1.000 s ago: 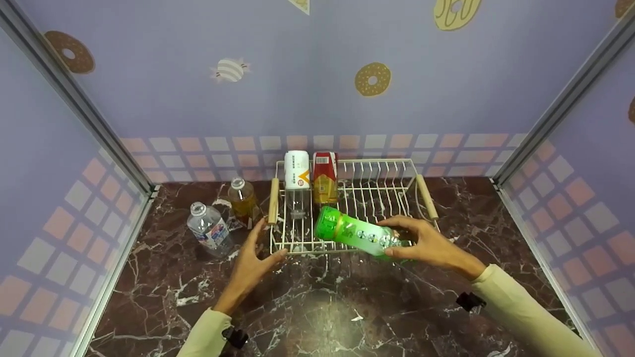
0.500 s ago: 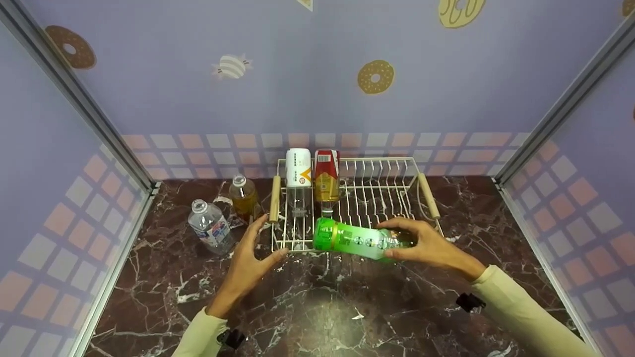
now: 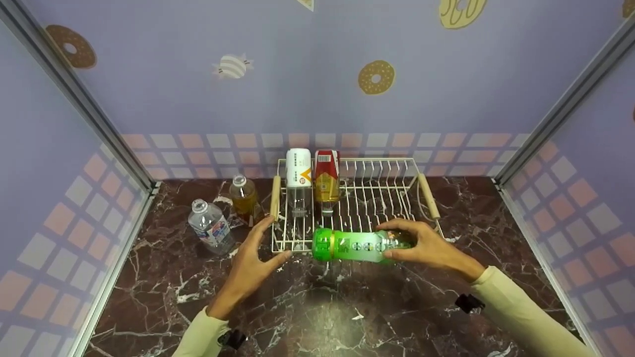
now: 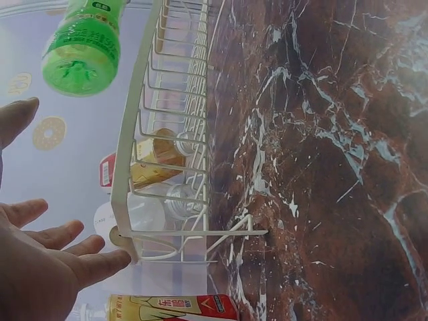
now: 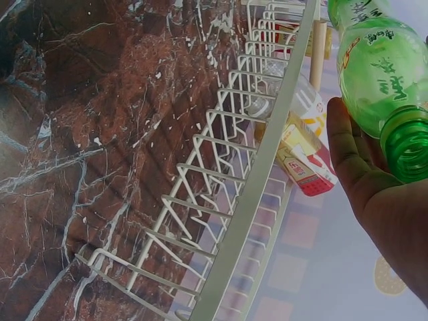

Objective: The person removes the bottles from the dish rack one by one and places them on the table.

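My right hand (image 3: 429, 245) holds a green plastic bottle (image 3: 354, 246) by its neck end. The bottle lies level over the front of a white wire dish rack (image 3: 379, 158), its green base pointing left. In the right wrist view its uncapped mouth (image 5: 409, 150) faces the wrist. My left hand (image 3: 254, 263) is empty, thumb and fingers spread, with fingertips right at the rack's left wooden handle (image 3: 275, 198). Neck down in the rack's left slots lean a clear bottle with a white label (image 3: 298, 168) and a red-and-gold bottle (image 3: 327, 178).
Left of the rack, a clear bottle with a blue-and-red label (image 3: 211, 228) and an amber-looking bottle (image 3: 243, 198) stand uncapped on the dark marbled counter (image 3: 317, 307). The rack's right wooden handle (image 3: 428, 196) is beside my right hand. Patterned walls enclose the back and sides.
The green bottle has turned from slanting to level, its base end coming toward me. My right hand keeps its hold nearly in place. My left hand stays by the handle.
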Action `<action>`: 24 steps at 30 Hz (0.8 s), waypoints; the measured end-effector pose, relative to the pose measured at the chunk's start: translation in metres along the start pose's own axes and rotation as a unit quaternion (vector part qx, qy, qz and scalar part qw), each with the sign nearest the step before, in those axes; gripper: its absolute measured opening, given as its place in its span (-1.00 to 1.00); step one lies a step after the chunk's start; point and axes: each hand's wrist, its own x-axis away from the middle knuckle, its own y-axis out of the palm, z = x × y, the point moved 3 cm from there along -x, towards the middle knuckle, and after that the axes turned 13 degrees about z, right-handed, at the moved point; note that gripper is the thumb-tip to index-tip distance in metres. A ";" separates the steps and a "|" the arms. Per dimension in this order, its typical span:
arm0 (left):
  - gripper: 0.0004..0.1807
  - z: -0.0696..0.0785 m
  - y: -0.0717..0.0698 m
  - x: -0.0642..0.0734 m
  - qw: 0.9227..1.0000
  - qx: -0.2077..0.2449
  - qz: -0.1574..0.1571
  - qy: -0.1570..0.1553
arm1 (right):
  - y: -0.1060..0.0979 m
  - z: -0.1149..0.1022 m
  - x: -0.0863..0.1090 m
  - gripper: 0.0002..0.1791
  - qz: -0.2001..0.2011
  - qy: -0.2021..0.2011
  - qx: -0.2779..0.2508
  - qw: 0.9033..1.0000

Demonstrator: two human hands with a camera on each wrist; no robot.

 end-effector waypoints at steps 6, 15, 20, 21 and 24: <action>-0.02 0.006 0.002 0.002 1.000 -0.010 -0.012 -0.003 | 0.001 -0.001 -0.001 -0.41 -0.001 0.002 -0.007 1.000; -0.01 0.014 0.008 0.009 0.999 -0.030 -0.037 -0.018 | 0.003 -0.001 -0.001 -0.42 0.003 -0.013 0.001 1.000; -0.04 0.018 0.011 0.010 0.999 -0.032 -0.043 0.001 | 0.004 -0.002 -0.002 -0.43 0.003 -0.020 0.007 1.000; -0.05 0.019 0.012 0.010 0.999 -0.033 -0.042 0.009 | 0.005 -0.002 -0.002 -0.43 0.003 -0.021 0.009 1.000; -0.07 0.022 0.013 0.010 0.998 -0.031 -0.040 0.027 | 0.005 -0.004 -0.002 -0.43 0.003 -0.020 0.019 1.000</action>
